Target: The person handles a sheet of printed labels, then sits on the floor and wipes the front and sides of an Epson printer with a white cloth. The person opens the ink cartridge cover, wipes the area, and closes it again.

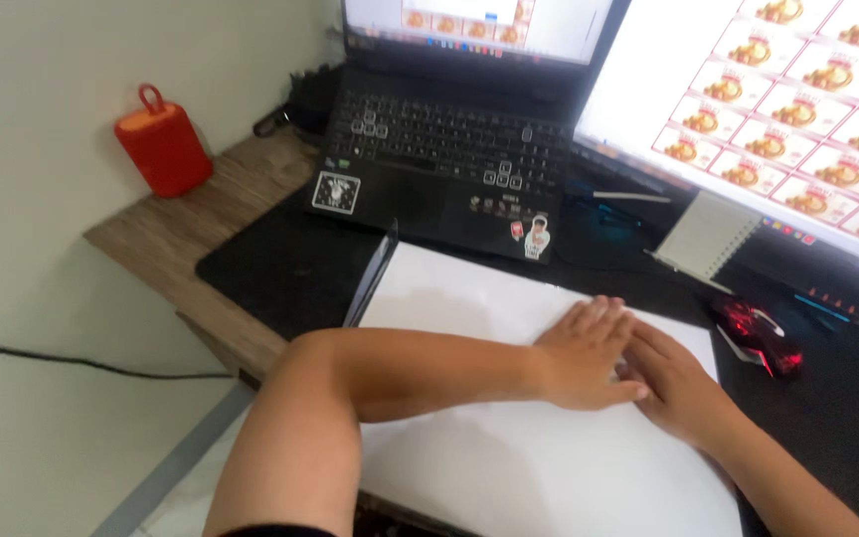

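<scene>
A large white sheet of paper (469, 298) lies flat on a black desk mat (270, 268) in front of me. My left hand (589, 353) rests palm down on the sheet near its right side, fingers together and pointing right. My right hand (678, 383) lies flat beside it, its fingers touching or slightly under my left fingertips. Both hands press on the paper; neither grips anything.
A black laptop (439, 149) stands open behind the sheet. A big monitor (777, 109) is at the right, a red-lit mouse (758, 333) and a small notepad (708, 234) beneath it. A red portable speaker (163, 144) sits at the wooden desk's (181, 229) left corner. A thin dark ruler-like strip (372, 273) lies along the sheet's left edge.
</scene>
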